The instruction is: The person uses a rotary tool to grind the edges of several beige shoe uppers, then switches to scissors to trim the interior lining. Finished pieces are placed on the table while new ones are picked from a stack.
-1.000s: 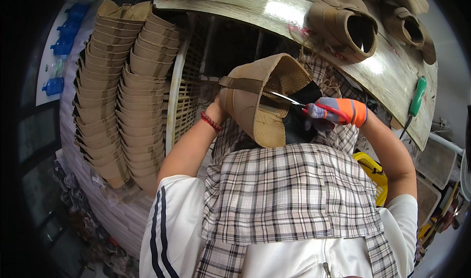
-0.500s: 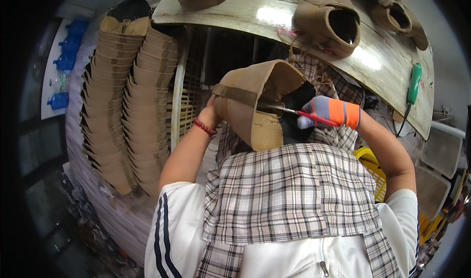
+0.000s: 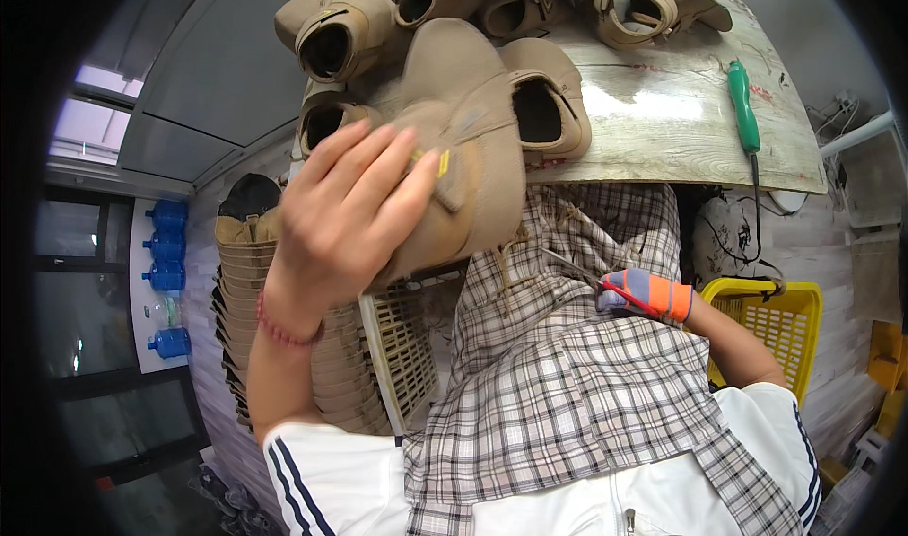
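My bare left hand (image 3: 345,214), with a beaded bracelet on its wrist, is closed on a tan cap (image 3: 482,181) with its fingers across the fabric. Its thumb is hidden, and the hand is slightly blurred. That cap is up in front of the table's near left part, overlapping the caps behind it. A yellow mark shows beside my fingertips. My right hand (image 3: 648,295), in a grey and orange glove, grips red-handled scissors (image 3: 577,269) low over my plaid apron (image 3: 567,375). The scissors' blades point up and left, away from the cap.
Several tan caps (image 3: 539,110) lie on the pale table (image 3: 653,148). A green-handled corded tool (image 3: 742,110) rests near its right edge. Nested caps (image 3: 331,375) stand at the left beside a slatted crate (image 3: 407,347). A yellow basket (image 3: 809,318) is at the right; blue water bottles (image 3: 168,276) stand far left.
My left hand has carried the cap up toward the table and turned it. The scissors have come out of the cap and sit lower, still in my right hand. The view has shifted.
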`<state>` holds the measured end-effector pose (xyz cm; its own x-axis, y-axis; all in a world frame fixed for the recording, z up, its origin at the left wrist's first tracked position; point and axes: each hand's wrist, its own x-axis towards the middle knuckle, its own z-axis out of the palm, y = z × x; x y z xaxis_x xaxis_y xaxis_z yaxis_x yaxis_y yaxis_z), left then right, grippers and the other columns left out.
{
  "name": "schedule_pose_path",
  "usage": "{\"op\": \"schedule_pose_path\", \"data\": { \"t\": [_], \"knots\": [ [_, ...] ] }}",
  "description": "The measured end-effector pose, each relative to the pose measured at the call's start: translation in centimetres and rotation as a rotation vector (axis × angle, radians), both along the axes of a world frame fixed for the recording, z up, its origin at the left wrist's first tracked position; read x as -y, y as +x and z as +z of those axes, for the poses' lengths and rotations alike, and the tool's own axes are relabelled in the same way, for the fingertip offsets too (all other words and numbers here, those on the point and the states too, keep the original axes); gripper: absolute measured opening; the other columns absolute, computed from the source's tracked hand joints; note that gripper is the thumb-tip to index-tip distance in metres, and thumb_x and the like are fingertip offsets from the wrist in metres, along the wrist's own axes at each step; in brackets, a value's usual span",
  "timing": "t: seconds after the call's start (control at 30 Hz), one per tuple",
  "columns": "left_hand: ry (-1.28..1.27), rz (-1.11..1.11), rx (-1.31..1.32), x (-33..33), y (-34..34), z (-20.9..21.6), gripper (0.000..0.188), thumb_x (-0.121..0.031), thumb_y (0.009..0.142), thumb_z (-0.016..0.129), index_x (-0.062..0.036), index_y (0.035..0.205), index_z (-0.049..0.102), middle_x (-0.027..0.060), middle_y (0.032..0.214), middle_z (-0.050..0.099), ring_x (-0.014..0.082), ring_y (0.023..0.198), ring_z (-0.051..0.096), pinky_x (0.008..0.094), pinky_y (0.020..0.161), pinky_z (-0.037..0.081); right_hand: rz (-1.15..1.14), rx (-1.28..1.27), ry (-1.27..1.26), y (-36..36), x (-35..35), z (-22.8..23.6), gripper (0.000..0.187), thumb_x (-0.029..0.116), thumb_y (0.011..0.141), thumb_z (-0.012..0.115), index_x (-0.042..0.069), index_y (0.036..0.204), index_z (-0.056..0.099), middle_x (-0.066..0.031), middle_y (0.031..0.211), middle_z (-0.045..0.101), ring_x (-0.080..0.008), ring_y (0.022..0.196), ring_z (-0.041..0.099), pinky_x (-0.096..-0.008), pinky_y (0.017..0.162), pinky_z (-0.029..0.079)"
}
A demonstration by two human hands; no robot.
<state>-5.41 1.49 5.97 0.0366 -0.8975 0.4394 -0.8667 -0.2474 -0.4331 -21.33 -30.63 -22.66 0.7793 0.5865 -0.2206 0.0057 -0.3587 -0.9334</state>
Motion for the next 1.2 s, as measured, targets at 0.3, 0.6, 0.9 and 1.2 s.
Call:
{"op": "schedule_pose_path", "data": {
  "t": [0.3,0.6,0.9,1.2],
  "knots": [
    [0.204,-0.073,-0.18,15.1,12.6,-9.0,0.047,-0.009,0.091,0.048,-0.0195,0.136,0.051,0.0074,0.116,0.061,0.0237,0.106,0.06,0.0369,0.091,0.049,-0.049,0.103,0.09,-0.3,-0.7,-1.1,0.029,0.032,0.096,0.054,0.004,0.087,0.057,-0.0084,0.088,0.062,-0.0232,0.08,0.062,-0.0333,0.074,0.049],
    [-0.13,-0.173,-1.205,15.4,15.2,-11.8,0.071,0.001,0.083,0.047,-0.0213,0.149,0.031,0.0159,0.133,0.057,0.0287,0.129,0.051,0.0385,0.108,0.04,-0.161,-0.033,0.248,-0.1,-0.9,-1.0,0.049,0.044,0.102,0.039,0.001,0.092,0.061,-0.0132,0.08,0.062,-0.0292,0.072,0.06,-0.0358,0.068,0.048],
    [-0.453,1.108,-0.287,-10.7,21.0,-14.5,0.052,-0.01,0.077,0.056,-0.0124,0.129,0.057,0.0139,0.123,0.061,0.0357,0.119,0.055,0.0479,0.1,0.043,-0.201,-0.056,0.276,0.2,-1.2,-0.3,0.06,0.057,0.099,0.04,0.001,0.094,0.063,-0.0057,0.07,0.058,-0.0131,0.06,0.055,-0.0288,0.055,0.044],
    [-0.276,0.468,-0.8,-6.2,13.4,-12.6,0.021,-0.001,0.086,0.058,-0.0003,0.103,0.069,0.0148,0.102,0.065,0.0274,0.099,0.064,0.0343,0.087,0.051,-0.342,-0.145,0.122,-0.6,-2.1,-0.2,0.021,0.02,0.093,0.051,0.001,0.087,0.058,-0.0135,0.085,0.062,-0.0268,0.081,0.062,-0.0316,0.072,0.05]
  ]
}}
